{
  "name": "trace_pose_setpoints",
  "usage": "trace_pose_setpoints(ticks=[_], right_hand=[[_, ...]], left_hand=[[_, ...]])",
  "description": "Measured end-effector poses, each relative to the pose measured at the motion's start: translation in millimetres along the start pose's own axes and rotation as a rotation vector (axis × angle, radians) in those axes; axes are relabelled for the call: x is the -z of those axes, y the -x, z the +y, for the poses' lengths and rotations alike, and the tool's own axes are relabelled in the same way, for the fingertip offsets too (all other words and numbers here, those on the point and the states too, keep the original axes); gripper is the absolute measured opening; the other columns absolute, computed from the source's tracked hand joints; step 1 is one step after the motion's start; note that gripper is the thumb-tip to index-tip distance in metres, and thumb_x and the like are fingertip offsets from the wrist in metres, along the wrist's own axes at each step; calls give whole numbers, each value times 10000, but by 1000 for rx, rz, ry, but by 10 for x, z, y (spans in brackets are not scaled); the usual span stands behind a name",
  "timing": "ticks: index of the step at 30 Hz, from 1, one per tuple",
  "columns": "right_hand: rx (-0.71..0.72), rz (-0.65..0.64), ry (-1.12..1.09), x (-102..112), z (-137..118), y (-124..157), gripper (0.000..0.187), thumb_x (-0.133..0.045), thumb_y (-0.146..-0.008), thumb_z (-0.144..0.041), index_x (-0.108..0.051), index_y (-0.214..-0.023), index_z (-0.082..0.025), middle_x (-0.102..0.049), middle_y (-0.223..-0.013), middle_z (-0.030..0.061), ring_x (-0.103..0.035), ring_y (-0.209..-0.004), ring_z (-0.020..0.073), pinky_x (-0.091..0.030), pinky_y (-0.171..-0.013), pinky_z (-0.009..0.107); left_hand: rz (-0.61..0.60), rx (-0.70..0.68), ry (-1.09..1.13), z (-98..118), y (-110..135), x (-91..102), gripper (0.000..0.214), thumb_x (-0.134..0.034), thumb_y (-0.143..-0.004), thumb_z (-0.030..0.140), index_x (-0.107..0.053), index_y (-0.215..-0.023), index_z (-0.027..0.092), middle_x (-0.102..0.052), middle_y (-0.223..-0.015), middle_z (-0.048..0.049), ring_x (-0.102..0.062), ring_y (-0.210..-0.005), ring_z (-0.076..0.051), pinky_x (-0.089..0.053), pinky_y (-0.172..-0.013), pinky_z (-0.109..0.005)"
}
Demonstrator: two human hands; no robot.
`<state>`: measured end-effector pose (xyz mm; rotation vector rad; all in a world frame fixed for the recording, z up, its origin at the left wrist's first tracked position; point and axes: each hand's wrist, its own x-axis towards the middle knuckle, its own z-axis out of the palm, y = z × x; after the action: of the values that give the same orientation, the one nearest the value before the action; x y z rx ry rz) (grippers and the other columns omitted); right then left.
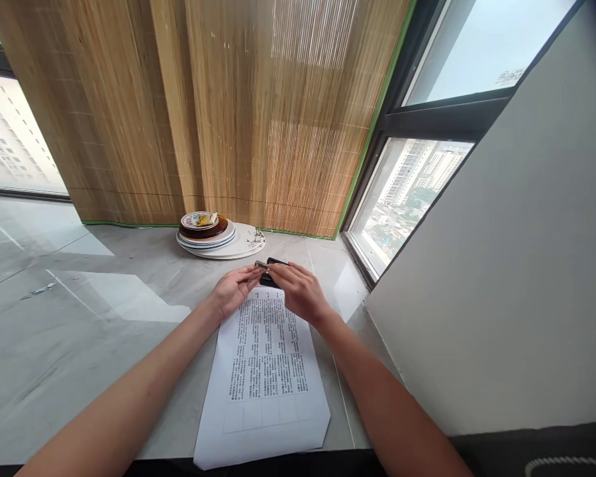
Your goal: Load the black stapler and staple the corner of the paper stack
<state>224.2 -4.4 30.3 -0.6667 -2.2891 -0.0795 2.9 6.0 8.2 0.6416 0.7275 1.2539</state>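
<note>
A black stapler-like tool [268, 281] is held at the far edge of the printed paper [278, 414], which is laid on the gray counter [104, 351]. The tool is grasped in the fingers of both the left hand [232, 289] and the right hand [302, 289]. Dense rows of characters are printed above a faint grid; individual characters cannot be read.
</note>
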Motion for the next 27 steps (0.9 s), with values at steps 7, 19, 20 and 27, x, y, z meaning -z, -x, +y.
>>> trace_pose_setpoints(ticks=[7, 19, 20, 27], right_hand=[[-115, -200, -781, 116, 58, 16, 398, -729, -826, -176, -691, -1222, -195, -709, -1215, 81, -677, -1109, 237, -535, -1006, 389], [-177, 76, -516, 31, -126, -83, 179, -769, -916, -360, -704, -1011, -222, -727, -1051, 65, -666, -1029, 226, -529, -973, 409], [-168, 115, -460, 11, -132, -89, 197, -783, -906, -349, -703, -1040, -229, -722, -1110, 73, -660, -1075, 234, -523, -998, 422], [-102, 134, -355, -109, -190, -81, 80, -662, -996, -240, -742, -994, -247, -774, -1035, 37, -684, -1019, 206, -555, -942, 387]], left_hand=[[115, -268, -94, 25, -18, 61, 286, -562, -924, 5, -689, -1160, 103, -728, -1270, -161, -696, -1210, -215, -496, -1158, -380], [-43, -350, -427, 28, 66, -9, 606, -969, -637, 323, -716, -1167, 171, -752, -1142, -117, -756, -997, -264, -584, -923, -394], [-60, -341, -454, 22, 86, -18, 604, -967, -640, 329, -716, -1167, 176, -748, -1146, -111, -759, -961, -251, -588, -890, -377], [-154, -296, -488, -27, 153, -69, 521, -953, -663, 340, -719, -1098, 173, -731, -1177, -94, -734, -786, -171, -576, -795, -308]])
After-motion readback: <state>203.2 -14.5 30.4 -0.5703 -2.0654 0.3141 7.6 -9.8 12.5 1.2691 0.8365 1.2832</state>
